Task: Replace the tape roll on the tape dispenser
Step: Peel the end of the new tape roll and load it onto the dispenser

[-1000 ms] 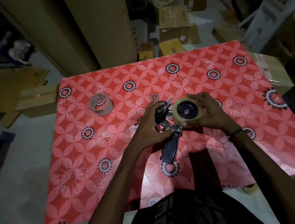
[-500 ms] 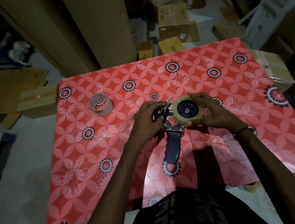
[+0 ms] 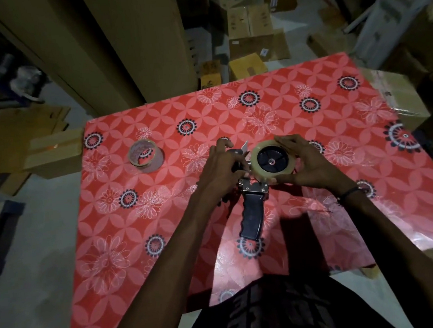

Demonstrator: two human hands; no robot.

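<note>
A hand-held tape dispenser (image 3: 251,214) with a black pistol grip lies on its side on the red floral table (image 3: 163,219), handle toward me. A roll of clear tape (image 3: 255,166) sits on its black hub. My right hand (image 3: 305,166) cups the roll from the right and from below. My left hand (image 3: 222,168) is closed on the dispenser's front end by the metal blade, which hides that part. A second tape roll (image 3: 146,156), mostly used with a wide core, lies apart on the table to the left.
Tall cardboard sheets (image 3: 135,40) lean beyond the table's far left edge. Cardboard boxes (image 3: 250,29) crowd the floor behind the table, one box (image 3: 56,153) stands off the left edge, and another (image 3: 399,97) at the far right corner.
The dispenser has turned so its handle points straighter toward me. My left hand has slid up along the front end. My right hand stays on the roll.
</note>
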